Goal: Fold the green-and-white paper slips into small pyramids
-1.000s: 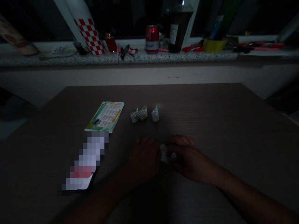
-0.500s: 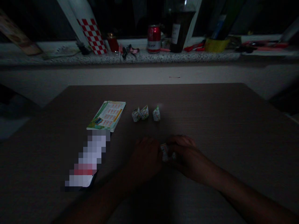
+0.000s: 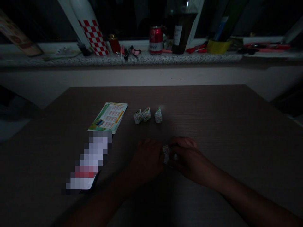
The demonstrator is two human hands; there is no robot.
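Note:
A small piece of printed, folded paper (image 3: 166,154) sits low over the table between my hands. My left hand (image 3: 149,156) is closed, its thumb side gripping the paper's left edge. My right hand (image 3: 187,154) is curled round the right part, with thumb and fingers closed on it and hiding much of its shape. Farther back stand three small folded paper pieces: two touching, the left one (image 3: 137,116) and the middle one (image 3: 146,114), and a third (image 3: 158,115) a little apart to the right. The light is dim.
On the left of the table (image 3: 213,110) lies a stack of printed calendar sheets (image 3: 109,117), with a blurred-out phone-like object (image 3: 91,160) below it. Along the granite windowsill (image 3: 142,58) stand a checkered bottle (image 3: 94,37), a red can (image 3: 156,40) and a dark bottle (image 3: 181,34).
The view has shifted slightly. Both hands stay round the folded paper, with only small finger movements and a slight tilt of the paper. The three folded pieces have not moved.

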